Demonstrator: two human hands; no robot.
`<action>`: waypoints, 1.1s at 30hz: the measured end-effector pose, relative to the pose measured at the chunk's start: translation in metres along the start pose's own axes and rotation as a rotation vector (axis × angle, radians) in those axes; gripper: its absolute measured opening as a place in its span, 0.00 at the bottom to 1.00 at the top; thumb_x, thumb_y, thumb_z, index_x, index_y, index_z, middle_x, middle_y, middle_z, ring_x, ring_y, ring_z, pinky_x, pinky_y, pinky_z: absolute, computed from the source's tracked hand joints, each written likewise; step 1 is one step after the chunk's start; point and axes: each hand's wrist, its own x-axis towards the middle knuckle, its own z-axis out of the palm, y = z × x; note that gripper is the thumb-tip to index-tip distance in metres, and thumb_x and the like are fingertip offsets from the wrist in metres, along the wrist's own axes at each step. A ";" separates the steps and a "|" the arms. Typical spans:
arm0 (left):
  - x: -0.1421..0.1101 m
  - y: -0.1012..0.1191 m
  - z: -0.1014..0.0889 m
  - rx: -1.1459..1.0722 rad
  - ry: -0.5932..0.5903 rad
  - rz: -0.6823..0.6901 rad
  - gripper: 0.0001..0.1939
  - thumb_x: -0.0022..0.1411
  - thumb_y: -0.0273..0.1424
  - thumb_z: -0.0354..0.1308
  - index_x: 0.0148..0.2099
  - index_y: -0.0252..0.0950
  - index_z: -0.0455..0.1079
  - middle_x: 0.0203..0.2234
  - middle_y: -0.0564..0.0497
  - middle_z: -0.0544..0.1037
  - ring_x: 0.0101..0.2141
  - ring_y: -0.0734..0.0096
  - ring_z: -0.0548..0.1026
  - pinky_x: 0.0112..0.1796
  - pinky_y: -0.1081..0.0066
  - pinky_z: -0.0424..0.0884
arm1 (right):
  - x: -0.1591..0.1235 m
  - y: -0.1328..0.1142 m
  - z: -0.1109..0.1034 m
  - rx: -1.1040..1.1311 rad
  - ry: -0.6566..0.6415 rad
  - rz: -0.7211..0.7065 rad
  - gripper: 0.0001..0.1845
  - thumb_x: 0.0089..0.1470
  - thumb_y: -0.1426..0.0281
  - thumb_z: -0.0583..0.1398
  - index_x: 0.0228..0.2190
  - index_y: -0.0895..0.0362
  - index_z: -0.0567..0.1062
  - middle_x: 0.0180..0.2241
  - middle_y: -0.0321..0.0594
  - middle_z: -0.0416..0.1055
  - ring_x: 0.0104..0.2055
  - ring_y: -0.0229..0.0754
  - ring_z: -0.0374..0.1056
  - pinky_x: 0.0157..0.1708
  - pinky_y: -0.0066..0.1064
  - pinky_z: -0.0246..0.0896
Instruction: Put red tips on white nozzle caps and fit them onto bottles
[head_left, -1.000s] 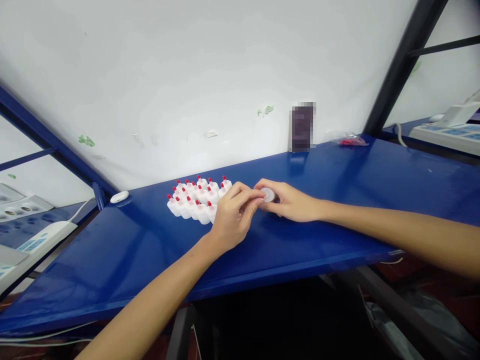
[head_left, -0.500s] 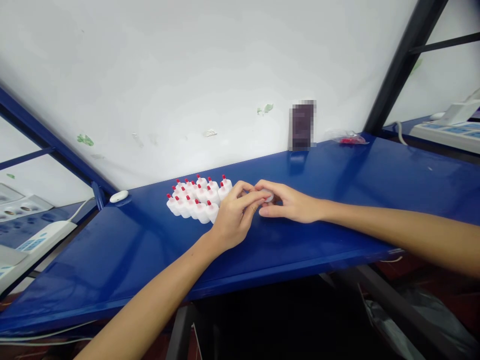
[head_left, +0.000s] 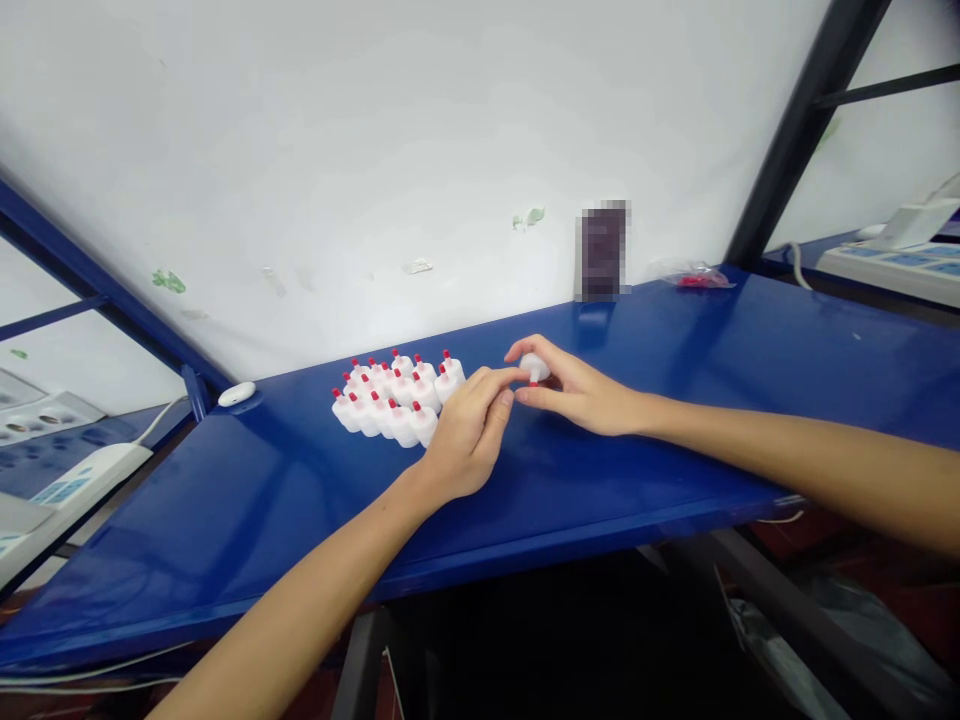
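Note:
My right hand (head_left: pixel 581 396) pinches a small white bottle with a red tip (head_left: pixel 533 368) between thumb and fingers, tip pointing down, just above the blue shelf (head_left: pixel 675 400). My left hand (head_left: pixel 465 432) lies beside it with loosely curled fingers, its fingertips nearly touching the right thumb; I see nothing in it. To the left of both hands stands a cluster of several white bottles with red caps (head_left: pixel 394 395), upright and packed together.
A white oval object (head_left: pixel 237 393) lies at the shelf's back left. A blurred dark rectangle (head_left: pixel 602 252) leans on the white wall. A clear bag with red bits (head_left: pixel 694 277) sits at the back right. White devices (head_left: pixel 52 480) are on the left neighbouring shelf, another white device (head_left: pixel 900 250) on the right one.
My right hand has lifted the bottle slightly and turned it so the red tip shows. My left hand's fingers have come off the bottle and drawn back a little.

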 end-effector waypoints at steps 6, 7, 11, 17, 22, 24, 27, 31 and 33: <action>-0.001 0.001 0.000 -0.072 -0.064 -0.015 0.14 0.74 0.28 0.45 0.55 0.36 0.68 0.27 0.54 0.71 0.25 0.75 0.68 0.31 0.72 0.65 | 0.002 0.004 -0.001 -0.034 -0.033 0.028 0.12 0.63 0.60 0.57 0.40 0.54 0.61 0.28 0.31 0.64 0.28 0.37 0.58 0.28 0.30 0.54; -0.001 0.001 0.000 -0.081 -0.067 -0.020 0.14 0.73 0.28 0.45 0.55 0.36 0.68 0.25 0.56 0.70 0.24 0.76 0.66 0.29 0.73 0.64 | 0.003 0.004 -0.001 -0.041 -0.038 0.020 0.12 0.63 0.60 0.57 0.41 0.54 0.61 0.28 0.31 0.63 0.28 0.37 0.57 0.28 0.30 0.54; -0.002 0.001 0.000 -0.092 -0.033 -0.031 0.14 0.73 0.28 0.45 0.54 0.37 0.68 0.22 0.58 0.66 0.21 0.76 0.64 0.26 0.73 0.61 | 0.003 0.000 -0.004 -0.076 -0.018 -0.023 0.10 0.62 0.62 0.57 0.39 0.54 0.62 0.28 0.31 0.61 0.28 0.37 0.55 0.28 0.29 0.54; -0.002 0.000 0.001 -0.074 0.004 -0.027 0.13 0.72 0.28 0.47 0.53 0.36 0.68 0.19 0.60 0.64 0.19 0.78 0.62 0.24 0.75 0.60 | 0.004 0.005 -0.005 -0.051 0.012 -0.014 0.11 0.63 0.60 0.56 0.39 0.53 0.62 0.29 0.32 0.61 0.29 0.37 0.55 0.29 0.30 0.54; -0.004 0.000 0.000 0.048 -0.071 0.072 0.12 0.70 0.26 0.47 0.48 0.35 0.70 0.23 0.56 0.71 0.22 0.76 0.68 0.28 0.73 0.65 | 0.006 0.012 -0.004 -0.088 -0.017 0.016 0.18 0.56 0.62 0.62 0.44 0.53 0.61 0.34 0.34 0.64 0.31 0.38 0.60 0.32 0.32 0.58; -0.005 0.002 0.000 0.110 -0.197 0.174 0.12 0.69 0.26 0.47 0.46 0.34 0.71 0.26 0.52 0.75 0.27 0.72 0.72 0.32 0.71 0.68 | 0.007 0.014 -0.004 -0.125 -0.020 0.030 0.19 0.56 0.66 0.61 0.46 0.53 0.60 0.33 0.33 0.64 0.29 0.37 0.60 0.31 0.32 0.58; -0.005 0.007 0.001 0.211 -0.388 0.229 0.13 0.70 0.28 0.46 0.47 0.34 0.72 0.34 0.46 0.78 0.35 0.65 0.75 0.39 0.66 0.72 | 0.009 0.019 -0.006 -0.183 0.053 0.058 0.13 0.60 0.66 0.56 0.45 0.54 0.60 0.28 0.30 0.64 0.26 0.37 0.59 0.30 0.31 0.56; -0.007 0.013 0.006 0.308 -0.365 0.006 0.21 0.72 0.37 0.47 0.63 0.34 0.63 0.58 0.38 0.69 0.59 0.54 0.67 0.57 0.53 0.67 | 0.013 0.030 -0.012 -0.177 0.143 0.082 0.13 0.65 0.59 0.51 0.39 0.55 0.66 0.30 0.36 0.69 0.29 0.39 0.64 0.32 0.33 0.59; -0.009 0.014 0.010 0.339 -0.369 -0.136 0.28 0.73 0.42 0.45 0.69 0.33 0.54 0.66 0.35 0.58 0.67 0.51 0.56 0.62 0.49 0.59 | 0.015 0.034 -0.014 -0.167 0.181 0.090 0.17 0.66 0.57 0.49 0.36 0.56 0.69 0.32 0.37 0.69 0.30 0.40 0.65 0.34 0.34 0.60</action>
